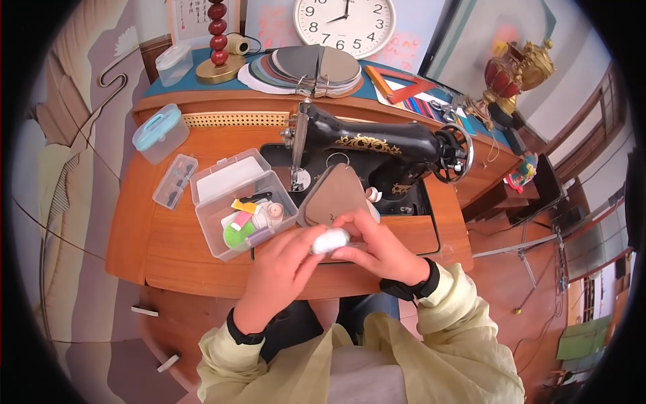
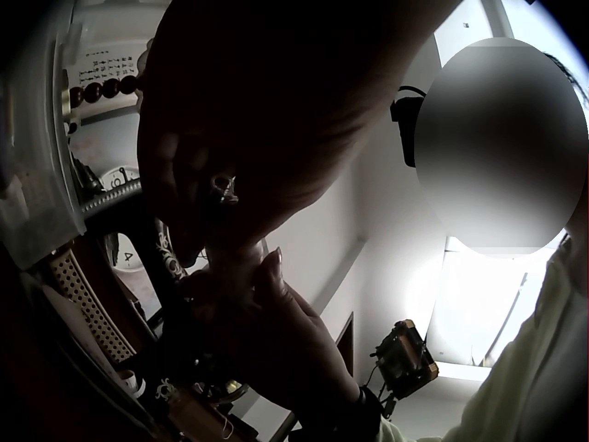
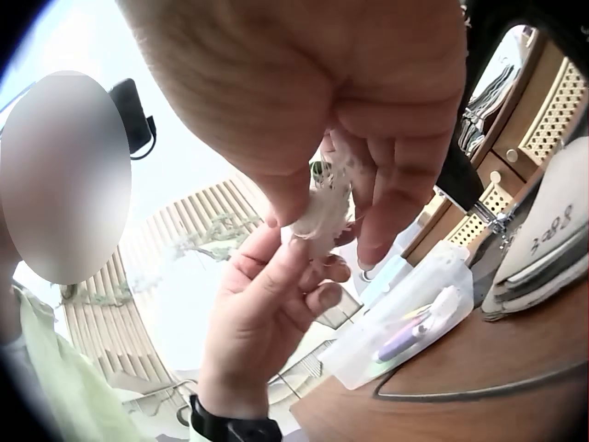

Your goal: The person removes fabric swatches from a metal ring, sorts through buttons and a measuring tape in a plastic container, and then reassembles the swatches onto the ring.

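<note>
Both hands meet in front of the sewing machine [image 1: 373, 138], close over the table's front edge. Between them is a small white, partly see-through bundle [image 1: 330, 241], crinkled like thin plastic in the right wrist view [image 3: 324, 216]; its exact kind cannot be told. The left hand [image 1: 282, 259] pinches it from one side with thumb and fingers. From the other side, the right hand [image 1: 383, 250] grips it with curled fingers and thumb. An open clear box [image 1: 212, 232] holding colourful small items and a white spool [image 1: 274, 211] stands left of the hands.
Brown card templates [image 1: 340, 192] on a ring lie under the machine arm, with a small spool [image 1: 373, 194] beside them. A flat clear case [image 1: 175, 182] and a blue-lidded box [image 1: 161, 133] sit at the left. Swatch books [image 1: 303, 67] and a clock [image 1: 344, 23] stand behind.
</note>
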{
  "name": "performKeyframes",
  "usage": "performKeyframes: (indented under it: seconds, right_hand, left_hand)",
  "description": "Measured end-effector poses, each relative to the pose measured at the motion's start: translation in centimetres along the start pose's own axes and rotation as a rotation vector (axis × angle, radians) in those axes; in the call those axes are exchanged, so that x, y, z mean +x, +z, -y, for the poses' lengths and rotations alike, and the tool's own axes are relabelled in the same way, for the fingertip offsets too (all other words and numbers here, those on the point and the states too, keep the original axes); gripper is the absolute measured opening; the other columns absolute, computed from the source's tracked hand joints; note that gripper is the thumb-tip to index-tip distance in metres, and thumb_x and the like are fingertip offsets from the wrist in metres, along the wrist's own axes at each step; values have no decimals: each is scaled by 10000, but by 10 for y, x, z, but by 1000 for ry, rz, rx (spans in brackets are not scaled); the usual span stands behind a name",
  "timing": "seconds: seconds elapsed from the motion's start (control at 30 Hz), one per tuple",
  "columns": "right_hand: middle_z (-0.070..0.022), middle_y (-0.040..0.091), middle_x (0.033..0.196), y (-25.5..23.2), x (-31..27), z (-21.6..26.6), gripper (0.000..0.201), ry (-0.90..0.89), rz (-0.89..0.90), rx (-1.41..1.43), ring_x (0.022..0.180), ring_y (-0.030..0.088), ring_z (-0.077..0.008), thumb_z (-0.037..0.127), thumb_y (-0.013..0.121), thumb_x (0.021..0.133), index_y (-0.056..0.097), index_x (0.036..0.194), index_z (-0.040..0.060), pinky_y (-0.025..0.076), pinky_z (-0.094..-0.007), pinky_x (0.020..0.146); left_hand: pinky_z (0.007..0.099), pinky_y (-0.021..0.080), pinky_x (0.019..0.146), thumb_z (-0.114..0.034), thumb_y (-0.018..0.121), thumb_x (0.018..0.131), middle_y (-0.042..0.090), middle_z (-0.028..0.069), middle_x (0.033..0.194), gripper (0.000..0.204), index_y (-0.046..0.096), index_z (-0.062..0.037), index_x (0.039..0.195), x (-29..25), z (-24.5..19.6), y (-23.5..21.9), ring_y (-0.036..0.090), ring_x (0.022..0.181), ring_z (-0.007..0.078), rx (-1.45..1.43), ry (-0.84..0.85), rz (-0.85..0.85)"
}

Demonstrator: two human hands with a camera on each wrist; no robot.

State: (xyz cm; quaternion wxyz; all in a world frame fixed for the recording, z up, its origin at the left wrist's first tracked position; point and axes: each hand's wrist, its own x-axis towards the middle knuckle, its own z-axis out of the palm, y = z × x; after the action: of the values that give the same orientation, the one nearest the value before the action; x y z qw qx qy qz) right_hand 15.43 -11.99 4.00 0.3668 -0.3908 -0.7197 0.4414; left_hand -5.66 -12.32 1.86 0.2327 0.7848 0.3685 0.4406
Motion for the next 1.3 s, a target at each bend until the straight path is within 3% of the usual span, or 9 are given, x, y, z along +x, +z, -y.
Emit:
performKeyframes:
  seconds: [0.03,0.13,0.3,0.47,0.57,0.73,0.83,1.07,1.3]
  right_hand:
    - [-99,640,1009,1,1,-4,295,13,-12,29,883,668,-212,191,692,881,550,1098,51,537,-350,712]
    - [-95,644,1001,-15,8,-6,206,-30,-76,-626,811,671,-259,184,652,890,576,1051,81,534,-350,667]
    - [-75,642,1020,-54,14,-56,153,-132,-410,-963,793,658,-314,70,601,843,625,993,91,530,-376,647]
    - [-58,632,1155,-63,12,-92,323,-16,-338,-1164,814,665,-299,31,547,800,628,1104,104,543,-376,694]
    - [-72,636,1137,-63,15,-98,316,-88,-284,-1226,854,646,-307,29,544,804,636,1095,113,541,-379,724]
    - [-116,620,877,-66,20,-95,175,-39,-269,-1045,837,620,-339,17,547,803,626,942,88,520,-420,697]
    - [-164,616,885,-71,21,-89,222,-20,-293,-913,778,627,-330,-14,580,767,639,968,58,525,-400,676]
    - [-5,589,927,-49,37,-54,279,12,-233,-221,763,569,-71,-50,657,784,639,1043,52,483,-219,657]
    - [1,602,1038,4,74,-29,315,-25,-12,204,938,577,-59,-61,633,826,596,1118,50,481,-207,757]
  left_hand:
    - [394,502,777,-126,692,827,649,124,1035,397,597,-95,1211,2,-2,-8,620,899,314,24,-7,-3]
    - [377,498,764,-110,691,823,652,131,1028,363,611,-83,1176,6,5,-35,623,900,312,248,-89,-176]
    - [405,451,882,-122,717,800,615,138,1155,440,601,-82,1222,4,36,-68,570,1066,316,359,-101,-257]
    - [489,329,1042,-135,716,805,489,163,1362,519,553,-70,1293,-3,44,-73,435,1257,342,516,-248,-264]
    - [417,299,1103,-116,688,825,478,199,1365,600,465,-61,1379,-10,64,-70,403,1324,302,371,-376,-326]
    - [390,396,1024,-209,673,859,456,259,1379,744,281,8,1453,-8,93,-81,477,1254,385,108,-415,-287]
    - [392,433,981,-227,642,879,523,266,1313,710,288,13,1446,-3,98,-92,534,1202,381,87,-506,-245]
    - [386,475,902,-206,606,897,604,264,1187,619,341,5,1415,7,122,-100,608,1082,369,131,-667,-254]
    - [380,489,831,-156,627,875,659,187,1008,582,391,-23,1390,4,140,-90,632,922,320,-69,-644,-336]
